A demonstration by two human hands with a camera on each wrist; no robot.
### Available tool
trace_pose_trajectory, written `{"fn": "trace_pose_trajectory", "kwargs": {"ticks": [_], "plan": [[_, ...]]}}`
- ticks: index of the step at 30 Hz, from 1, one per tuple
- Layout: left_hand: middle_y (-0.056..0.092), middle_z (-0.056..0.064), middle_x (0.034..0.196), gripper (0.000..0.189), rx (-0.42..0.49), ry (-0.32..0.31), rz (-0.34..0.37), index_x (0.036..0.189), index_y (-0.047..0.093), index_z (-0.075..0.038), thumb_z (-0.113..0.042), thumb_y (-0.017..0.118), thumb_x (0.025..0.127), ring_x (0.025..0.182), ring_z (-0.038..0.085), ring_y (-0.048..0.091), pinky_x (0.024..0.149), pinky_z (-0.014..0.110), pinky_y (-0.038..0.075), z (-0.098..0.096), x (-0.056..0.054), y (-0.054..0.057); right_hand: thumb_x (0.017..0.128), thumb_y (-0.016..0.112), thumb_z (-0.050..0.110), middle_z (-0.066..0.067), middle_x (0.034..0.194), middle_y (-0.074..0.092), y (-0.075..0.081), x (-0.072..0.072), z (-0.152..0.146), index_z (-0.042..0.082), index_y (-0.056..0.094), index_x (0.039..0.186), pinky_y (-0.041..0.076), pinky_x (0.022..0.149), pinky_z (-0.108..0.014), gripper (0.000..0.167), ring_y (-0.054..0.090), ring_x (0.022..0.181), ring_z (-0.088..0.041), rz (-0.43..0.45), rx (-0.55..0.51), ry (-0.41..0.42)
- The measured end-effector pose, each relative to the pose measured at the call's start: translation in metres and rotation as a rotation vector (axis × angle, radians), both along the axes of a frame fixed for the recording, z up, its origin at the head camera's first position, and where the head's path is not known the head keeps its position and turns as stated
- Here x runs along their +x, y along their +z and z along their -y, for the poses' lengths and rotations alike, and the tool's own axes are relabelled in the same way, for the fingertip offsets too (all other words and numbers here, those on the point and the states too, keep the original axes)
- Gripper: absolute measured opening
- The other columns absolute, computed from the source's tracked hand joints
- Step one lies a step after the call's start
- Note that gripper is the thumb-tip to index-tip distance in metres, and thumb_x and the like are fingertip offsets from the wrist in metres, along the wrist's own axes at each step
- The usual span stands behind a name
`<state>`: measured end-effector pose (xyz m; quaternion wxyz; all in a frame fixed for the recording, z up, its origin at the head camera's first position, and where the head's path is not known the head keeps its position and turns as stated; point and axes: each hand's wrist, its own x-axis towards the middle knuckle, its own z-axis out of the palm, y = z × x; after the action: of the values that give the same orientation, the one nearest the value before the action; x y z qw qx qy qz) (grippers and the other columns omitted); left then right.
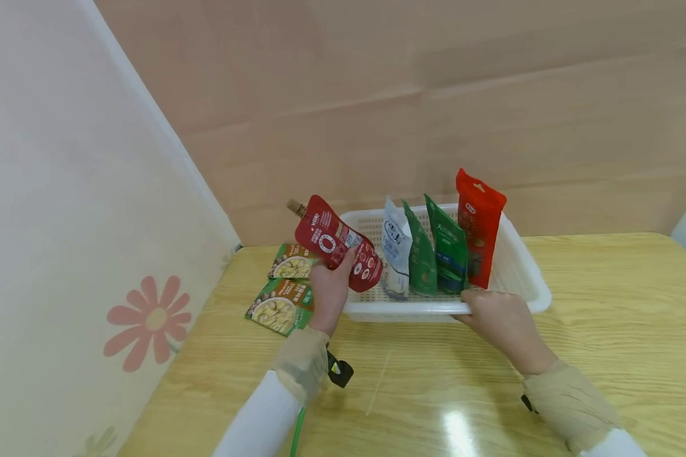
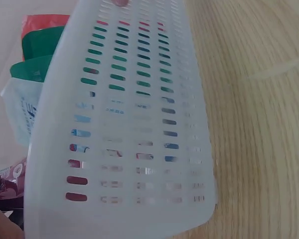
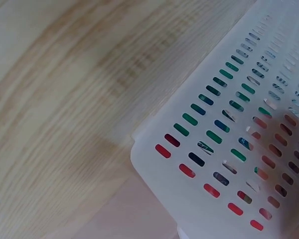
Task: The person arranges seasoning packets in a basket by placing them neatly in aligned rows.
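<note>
My left hand (image 1: 330, 289) grips a dark red Heinz sauce pouch (image 1: 333, 238), tilted with its capped spout to the upper left, over the left end of a white plastic basket (image 1: 411, 309). In the left wrist view, the pouch (image 2: 15, 184) shows beside the basket's rim. The fingers of my right hand (image 1: 500, 317) are curled over the basket's front rim, right of its middle. Standing inside are a white-and-blue bag (image 1: 396, 251), a green bag (image 1: 421, 254), another green bag (image 1: 448, 244) and a tall red bag (image 1: 479, 228).
Two flat green-and-orange food packets (image 1: 280, 306) lie on the wooden table (image 1: 423, 368), left of the basket. A flower-patterned wall (image 1: 91, 190) borders the table's left side. Behind the basket rises a brown backdrop (image 1: 406, 114).
</note>
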<state>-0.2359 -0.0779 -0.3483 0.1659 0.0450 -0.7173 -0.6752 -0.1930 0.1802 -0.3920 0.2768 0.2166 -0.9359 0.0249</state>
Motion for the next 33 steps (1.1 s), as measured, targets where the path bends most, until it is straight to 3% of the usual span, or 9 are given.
{"fn": "trace_pose_trajectory", "kwargs": {"ticks": [8, 15, 18, 26, 33], "plan": [[0.070, 0.018, 0.108, 0.037, -0.108, -0.004, 0.039, 0.117, 0.063, 0.000, -0.030, 0.057, 0.096, 0.095, 0.028, 0.070, 0.074, 0.034, 0.057, -0.005, -0.013, -0.002, 0.067, 0.085, 0.032, 0.004, 0.051, 0.030, 0.003, 0.001, 0.002, 0.015, 0.044, 0.060, 0.027, 0.040, -0.024, 0.045, 0.032, 0.044, -0.011, 0.034, 0.009, -0.014], [0.072, 0.018, 0.103, 0.033, -0.360, 0.060, 0.073, 0.111, 0.067, 0.001, -0.025, 0.054, 0.096, 0.092, 0.028, 0.070, 0.076, 0.040, 0.057, -0.012, -0.024, -0.002, 0.067, 0.085, 0.031, 0.005, 0.050, 0.031, 0.003, 0.002, 0.002, 0.016, 0.043, 0.060, 0.028, 0.040, -0.025, 0.045, 0.033, 0.043, -0.011, 0.026, -0.003, -0.009], [0.072, 0.017, 0.102, 0.032, -0.430, 0.057, 0.112, 0.111, 0.067, 0.000, -0.023, 0.051, 0.096, 0.094, 0.028, 0.069, 0.079, 0.041, 0.055, -0.015, -0.028, -0.002, 0.067, 0.085, 0.031, 0.005, 0.050, 0.031, 0.003, 0.001, 0.002, 0.016, 0.043, 0.060, 0.028, 0.040, -0.024, 0.045, 0.033, 0.043, -0.011, 0.019, -0.002, -0.006], [0.071, 0.017, 0.101, 0.031, -0.536, 0.019, 0.179, 0.108, 0.067, 0.001, -0.020, 0.047, 0.095, 0.092, 0.029, 0.068, 0.079, 0.044, 0.053, -0.023, -0.035, -0.006, 0.067, 0.085, 0.031, 0.005, 0.050, 0.032, 0.003, 0.002, 0.002, 0.016, 0.042, 0.059, 0.028, 0.040, -0.024, 0.046, 0.034, 0.043, -0.010, 0.019, -0.013, -0.011], [0.070, 0.017, 0.108, 0.034, -0.598, 0.011, 0.195, 0.119, 0.063, -0.002, -0.019, 0.045, 0.097, 0.097, 0.029, 0.067, 0.085, 0.044, 0.053, -0.026, -0.046, -0.011, 0.066, 0.085, 0.030, 0.005, 0.050, 0.032, 0.002, 0.001, 0.004, 0.016, 0.043, 0.059, 0.029, 0.040, -0.024, 0.045, 0.034, 0.044, -0.011, 0.012, -0.006, -0.016]]}}
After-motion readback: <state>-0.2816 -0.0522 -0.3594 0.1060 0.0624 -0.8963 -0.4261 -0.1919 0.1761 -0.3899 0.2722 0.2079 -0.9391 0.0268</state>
